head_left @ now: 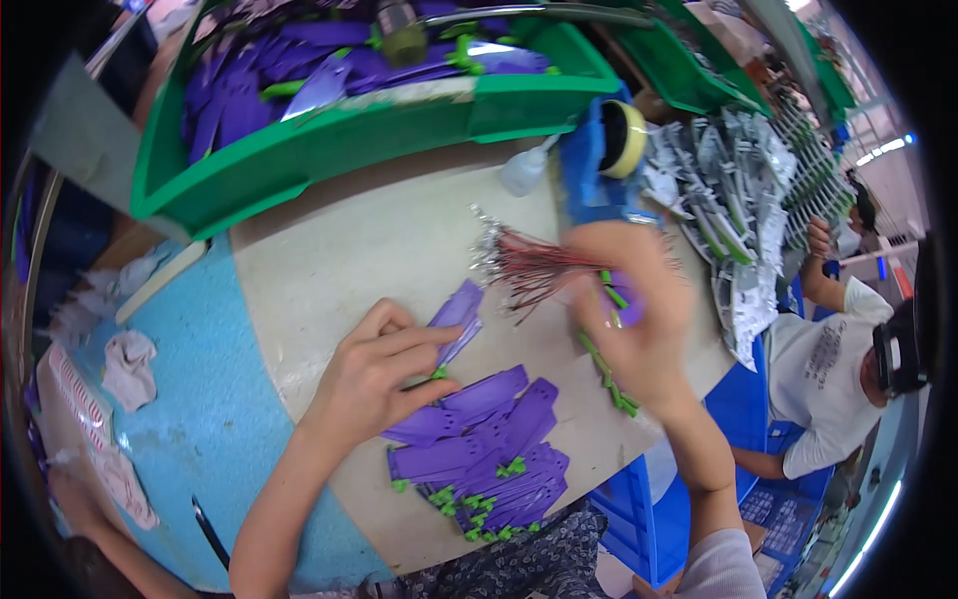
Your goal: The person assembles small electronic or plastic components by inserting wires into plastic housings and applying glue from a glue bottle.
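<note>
My left hand pinches a flat purple plastic piece with a green tip, held a little above the worktable. Smeared by motion, my right hand is over the right end of a bundle of thin red and black wires; its fingers and anything in them cannot be made out. Small green parts lie in a row below that hand, and a purple blur shows beside its fingers. Nearer to me, a fanned pile of purple pieces with green ends lies on the table.
Across the back stands a green bin full of purple pieces. Beside it are a white squeeze bottle, a yellow tape roll and silvery packets. Blue crates stand at right, near another person. A crumpled cloth lies left.
</note>
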Available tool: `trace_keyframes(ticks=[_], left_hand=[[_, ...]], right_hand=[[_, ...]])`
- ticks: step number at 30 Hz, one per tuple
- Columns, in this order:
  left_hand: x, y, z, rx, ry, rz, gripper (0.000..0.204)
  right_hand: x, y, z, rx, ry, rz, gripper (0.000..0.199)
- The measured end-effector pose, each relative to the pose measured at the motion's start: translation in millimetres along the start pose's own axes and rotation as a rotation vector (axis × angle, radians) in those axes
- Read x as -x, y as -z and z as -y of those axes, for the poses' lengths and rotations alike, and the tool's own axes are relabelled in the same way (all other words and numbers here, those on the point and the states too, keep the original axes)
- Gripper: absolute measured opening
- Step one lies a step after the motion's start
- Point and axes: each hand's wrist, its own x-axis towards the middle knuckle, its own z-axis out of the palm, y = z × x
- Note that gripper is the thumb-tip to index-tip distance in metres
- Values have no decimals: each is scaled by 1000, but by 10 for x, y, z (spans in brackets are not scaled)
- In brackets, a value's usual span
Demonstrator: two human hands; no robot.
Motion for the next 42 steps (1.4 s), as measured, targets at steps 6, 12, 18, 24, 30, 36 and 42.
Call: trace_keyframes(ticks=[6,12,18,24,30,36,42], left_hand=[[-57,-109,-18,86,63,-27,34],[-69,-93,-52,78,113,-6,33],[-16,-41,-85,68,292,-28,46],[-75,-134,-84,157,241,-33,81],[59,-133,-71,-1,75,-163,59],[108,-174,-139,-108,157,-134,38],[178,258,-175,-97,104,-134,30]], right_hand=[[-258,594,-821,-311,-977,139,30],[38,555,-663,-659,-1154,29,21],[167,401,-346,-648,-1029,387,12],[403,-277,149,-968,-792,613,23],[404,-478,109,-603,-664,628,22],[256,-296,159,-134,-282,235,14],[316,-124,-251,-43,-66,443,19]])
